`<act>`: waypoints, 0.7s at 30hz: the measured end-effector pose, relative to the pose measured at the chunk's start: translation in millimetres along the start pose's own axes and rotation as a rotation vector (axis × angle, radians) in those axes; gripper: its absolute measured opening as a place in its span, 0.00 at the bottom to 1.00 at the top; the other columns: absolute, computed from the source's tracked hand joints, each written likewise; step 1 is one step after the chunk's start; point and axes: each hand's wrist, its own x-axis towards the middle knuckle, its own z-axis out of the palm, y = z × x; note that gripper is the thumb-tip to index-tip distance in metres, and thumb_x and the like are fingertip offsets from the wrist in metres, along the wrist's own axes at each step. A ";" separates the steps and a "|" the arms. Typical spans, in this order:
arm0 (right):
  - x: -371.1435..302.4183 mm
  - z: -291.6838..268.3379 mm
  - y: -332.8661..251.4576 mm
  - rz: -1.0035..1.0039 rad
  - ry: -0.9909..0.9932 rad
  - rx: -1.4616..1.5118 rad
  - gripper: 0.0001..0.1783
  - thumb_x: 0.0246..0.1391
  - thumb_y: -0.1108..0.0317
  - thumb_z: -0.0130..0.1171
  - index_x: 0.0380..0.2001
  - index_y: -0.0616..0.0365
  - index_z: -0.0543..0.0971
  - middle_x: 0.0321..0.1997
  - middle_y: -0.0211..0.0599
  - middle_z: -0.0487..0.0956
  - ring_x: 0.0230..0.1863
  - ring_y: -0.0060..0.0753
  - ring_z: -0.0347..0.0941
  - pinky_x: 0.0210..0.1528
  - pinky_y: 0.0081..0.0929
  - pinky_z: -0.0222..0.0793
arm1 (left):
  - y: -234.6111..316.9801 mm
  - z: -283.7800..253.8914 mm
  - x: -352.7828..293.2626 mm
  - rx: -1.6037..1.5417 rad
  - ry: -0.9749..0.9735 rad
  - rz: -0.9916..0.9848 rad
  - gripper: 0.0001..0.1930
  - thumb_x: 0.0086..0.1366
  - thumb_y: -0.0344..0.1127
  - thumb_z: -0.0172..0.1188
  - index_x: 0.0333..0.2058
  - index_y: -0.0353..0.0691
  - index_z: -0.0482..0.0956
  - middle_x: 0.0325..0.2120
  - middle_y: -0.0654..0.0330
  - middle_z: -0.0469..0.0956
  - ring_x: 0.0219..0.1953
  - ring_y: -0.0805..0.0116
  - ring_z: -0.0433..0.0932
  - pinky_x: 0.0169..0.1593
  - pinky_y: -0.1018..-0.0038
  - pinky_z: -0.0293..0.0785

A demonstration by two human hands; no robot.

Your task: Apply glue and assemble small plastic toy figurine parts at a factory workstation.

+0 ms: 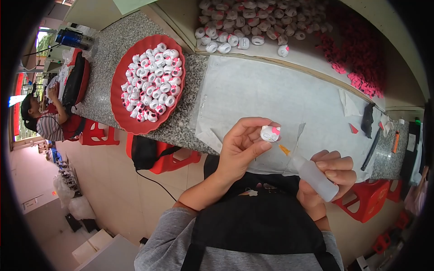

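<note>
My left hand (237, 151) pinches a small white figurine head (270, 133) with a pink bow between thumb and fingers, over the worktable. Wrapped around a translucent white squeeze bottle (318, 179) is my right hand (339, 170). The bottle tilts so that its yellow nozzle (284, 149) points up and left, close to the figurine head. Whether the nozzle tip touches it, I cannot tell. Beneath both hands lies a white sheet (253, 90) covering the granite tabletop.
A red scalloped tray (118, 101) at left is heaped with similar heads. More white heads (244, 43) and a pile of pink pieces (361, 67) fill the shelf behind. Dark tools and scraps (368, 119) lie at right. A co-worker (49, 115) sits far left; red stools (368, 201) stand below.
</note>
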 end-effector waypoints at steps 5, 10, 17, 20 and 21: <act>0.1 1.5 -2.3 0.004 0.008 -0.013 0.22 0.32 0.65 0.63 0.27 0.54 0.61 0.27 0.31 0.64 0.21 0.20 0.59 0.21 0.15 0.59 | 0.6 -0.5 -1.0 -0.009 -0.017 -0.008 0.17 0.49 0.22 0.51 0.39 0.35 0.62 0.38 0.51 0.66 0.42 0.67 0.67 0.45 0.69 0.65; -0.2 -0.8 -2.3 -0.005 -0.052 0.002 0.22 0.31 0.68 0.64 0.27 0.54 0.61 0.28 0.32 0.64 0.21 0.21 0.60 0.21 0.16 0.59 | 0.3 -1.5 -1.5 -0.007 -0.021 -0.007 0.16 0.49 0.21 0.51 0.39 0.35 0.62 0.38 0.51 0.66 0.42 0.67 0.67 0.45 0.69 0.65; 1.0 -6.8 -3.7 -0.035 -0.131 -0.019 0.22 0.31 0.70 0.63 0.29 0.55 0.61 0.28 0.33 0.64 0.22 0.22 0.60 0.21 0.16 0.59 | -0.9 -2.6 -1.9 -0.001 -0.018 -0.003 0.16 0.49 0.22 0.51 0.39 0.35 0.63 0.37 0.51 0.66 0.42 0.67 0.66 0.45 0.69 0.66; 0.3 -7.1 -8.8 0.070 -0.083 0.104 0.22 0.20 0.80 0.66 0.23 0.57 0.67 0.30 0.35 0.66 0.24 0.30 0.65 0.24 0.24 0.63 | -0.6 -2.8 -2.3 -0.010 -0.015 -0.012 0.17 0.48 0.22 0.51 0.39 0.35 0.62 0.37 0.51 0.66 0.42 0.67 0.67 0.45 0.69 0.66; 0.1 -6.5 -8.9 0.064 -0.069 0.106 0.23 0.20 0.80 0.66 0.25 0.57 0.66 0.30 0.35 0.66 0.24 0.29 0.64 0.24 0.24 0.63 | -0.6 -2.8 -2.4 -0.017 -0.013 -0.021 0.17 0.48 0.22 0.52 0.39 0.35 0.62 0.37 0.51 0.66 0.41 0.67 0.67 0.45 0.70 0.66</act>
